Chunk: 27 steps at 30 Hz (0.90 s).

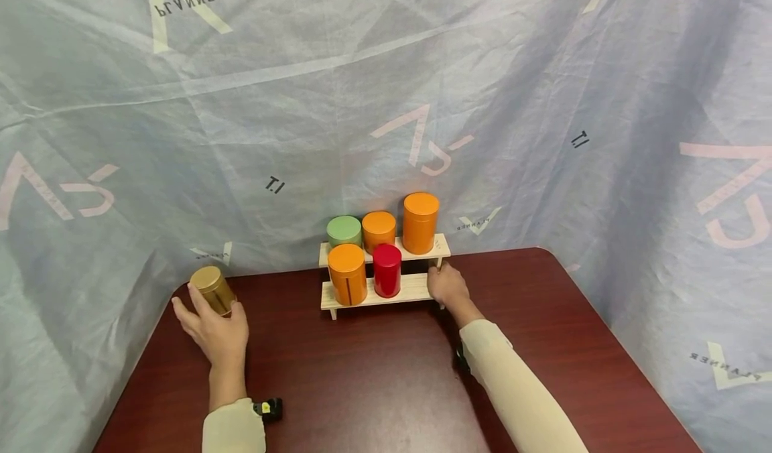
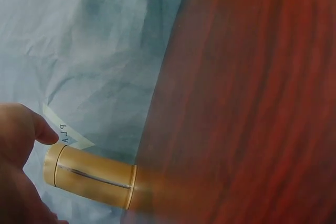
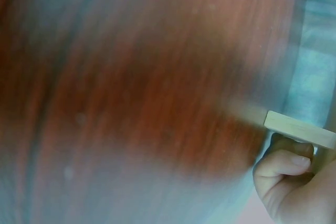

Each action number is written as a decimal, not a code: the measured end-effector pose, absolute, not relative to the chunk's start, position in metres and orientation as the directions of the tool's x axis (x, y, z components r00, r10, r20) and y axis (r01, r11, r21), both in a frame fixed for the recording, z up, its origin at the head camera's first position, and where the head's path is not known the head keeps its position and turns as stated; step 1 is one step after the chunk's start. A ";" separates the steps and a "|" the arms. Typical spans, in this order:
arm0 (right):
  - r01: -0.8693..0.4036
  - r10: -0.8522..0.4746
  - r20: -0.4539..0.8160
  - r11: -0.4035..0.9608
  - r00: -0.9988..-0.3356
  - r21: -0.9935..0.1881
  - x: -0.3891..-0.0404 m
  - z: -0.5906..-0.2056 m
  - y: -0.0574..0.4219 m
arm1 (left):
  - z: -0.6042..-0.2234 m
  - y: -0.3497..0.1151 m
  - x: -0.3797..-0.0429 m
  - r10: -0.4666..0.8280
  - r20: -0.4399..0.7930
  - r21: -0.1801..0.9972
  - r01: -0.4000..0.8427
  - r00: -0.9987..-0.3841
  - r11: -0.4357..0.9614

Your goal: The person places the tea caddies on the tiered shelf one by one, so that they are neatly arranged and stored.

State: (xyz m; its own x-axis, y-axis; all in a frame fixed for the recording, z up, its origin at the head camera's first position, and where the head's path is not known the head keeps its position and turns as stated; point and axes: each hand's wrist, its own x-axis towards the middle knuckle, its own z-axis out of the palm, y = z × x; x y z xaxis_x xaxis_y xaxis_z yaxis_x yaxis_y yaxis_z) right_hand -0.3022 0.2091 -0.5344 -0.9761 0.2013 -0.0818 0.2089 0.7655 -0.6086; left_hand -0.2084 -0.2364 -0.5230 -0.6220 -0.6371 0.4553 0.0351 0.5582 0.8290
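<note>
My left hand (image 1: 220,332) reaches toward a gold canister (image 1: 211,285) at the table's far left corner, its fingers spread. In the left wrist view the thumb (image 2: 44,131) stands just off the lid end of the gold canister (image 2: 94,177). My right hand (image 1: 447,285) grips the right end of a two-tier wooden rack (image 1: 416,288), fingers curled at its side support. The right wrist view shows this right hand (image 3: 294,187) curled against a pale wooden bar (image 3: 299,128).
On the rack's upper tier stand a green canister (image 1: 344,230), a short orange canister (image 1: 378,228) and a tall orange canister (image 1: 420,224). Its lower tier holds another orange canister (image 1: 348,275) and a red canister (image 1: 387,271). A printed grey cloth (image 1: 289,118) hangs behind the dark red table (image 1: 362,386).
</note>
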 end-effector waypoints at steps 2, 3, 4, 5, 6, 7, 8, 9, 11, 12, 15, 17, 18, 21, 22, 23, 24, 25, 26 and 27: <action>0.210 0.203 -0.082 0.764 -0.976 -0.610 -0.301 -0.534 0.209 | -0.522 -0.238 -0.210 -0.634 0.452 0.836 0.050 -0.627 0.547; 0.210 0.205 -0.079 0.763 -0.976 -0.611 -0.301 -0.533 0.209 | -0.521 -0.238 -0.210 -0.631 0.455 0.837 0.059 -0.628 0.544; 0.210 0.206 -0.078 0.763 -0.975 -0.611 -0.301 -0.533 0.209 | -0.520 -0.239 -0.210 -0.629 0.450 0.840 0.062 -0.633 0.539; 0.209 0.206 -0.076 0.764 -0.976 -0.611 -0.301 -0.532 0.208 | -0.520 -0.240 -0.211 -0.627 0.445 0.843 0.063 -0.639 0.535; 0.207 0.204 -0.075 0.763 -0.976 -0.612 -0.301 -0.532 0.208 | -0.519 -0.241 -0.211 -0.626 0.437 0.847 0.060 -0.646 0.529; 0.205 0.204 -0.074 0.763 -0.976 -0.613 -0.301 -0.532 0.208 | -0.518 -0.242 -0.211 -0.625 0.424 0.850 0.050 -0.655 0.524; 0.204 0.202 -0.074 0.763 -0.977 -0.614 -0.301 -0.532 0.207 | -0.517 -0.242 -0.210 -0.624 0.410 0.854 0.039 -0.666 0.519; 0.202 0.199 -0.075 0.760 -0.977 -0.617 -0.301 -0.531 0.207 | -0.517 -0.243 -0.210 -0.622 0.392 0.857 0.024 -0.678 0.515; 0.205 0.197 -0.081 0.760 -0.977 -0.617 -0.301 -0.532 0.207 | -0.516 -0.244 -0.209 -0.612 0.353 0.862 -0.008 -0.707 0.507; 0.209 0.201 -0.084 0.759 -0.976 -0.617 -0.301 -0.532 0.207 | -0.516 -0.244 -0.209 -0.606 0.338 0.862 -0.021 -0.720 0.506; 0.213 0.207 -0.081 0.761 -0.975 -0.613 -0.301 -0.532 0.207 | -0.515 -0.245 -0.209 -0.590 0.312 0.864 -0.036 -0.745 0.503; 0.210 0.207 -0.077 0.763 -0.975 -0.611 -0.302 -0.532 0.207 | -0.515 -0.246 -0.210 -0.590 0.310 0.867 -0.033 -0.745 0.497; 0.208 0.205 -0.076 0.764 -0.976 -0.610 -0.302 -0.532 0.207 | -0.515 -0.247 -0.211 -0.593 0.314 0.868 -0.029 -0.741 0.495; 0.210 0.205 -0.080 0.763 -0.976 -0.611 -0.302 -0.532 0.206 | -0.516 -0.249 -0.213 -0.599 0.312 0.869 -0.034 -0.738 0.494; 0.212 0.206 -0.081 0.764 -0.975 -0.609 -0.302 -0.532 0.206 | -0.516 -0.251 -0.214 -0.598 0.310 0.867 -0.038 -0.739 0.496; 0.214 0.207 -0.084 0.763 -0.975 -0.610 -0.301 -0.531 0.206 | -0.517 -0.252 -0.215 -0.597 0.308 0.866 -0.042 -0.741 0.499; 0.216 0.208 -0.085 0.763 -0.974 -0.610 -0.301 -0.531 0.206 | -0.517 -0.253 -0.217 -0.594 0.305 0.864 -0.047 -0.744 0.501; 0.218 0.210 -0.087 0.762 -0.974 -0.610 -0.301 -0.531 0.206 | -0.518 -0.254 -0.218 -0.593 0.298 0.864 -0.053 -0.748 0.501; 0.220 0.211 -0.087 0.761 -0.974 -0.610 -0.301 -0.531 0.206 | -0.518 -0.254 -0.219 -0.594 0.293 0.865 -0.056 -0.749 0.498; 0.220 0.211 -0.088 0.760 -0.974 -0.612 -0.301 -0.531 0.206 | -0.518 -0.255 -0.220 -0.596 0.292 0.867 -0.055 -0.748 0.495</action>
State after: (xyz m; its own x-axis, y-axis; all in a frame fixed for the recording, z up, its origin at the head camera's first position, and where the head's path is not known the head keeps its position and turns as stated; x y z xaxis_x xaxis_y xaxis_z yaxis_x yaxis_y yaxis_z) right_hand -0.3010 0.2058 -0.5311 -0.9736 0.2106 -0.0881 0.2197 0.7597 -0.6120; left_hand -0.2204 -0.2550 -0.5185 -0.7480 -0.5959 0.2923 -0.0554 0.4949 0.8672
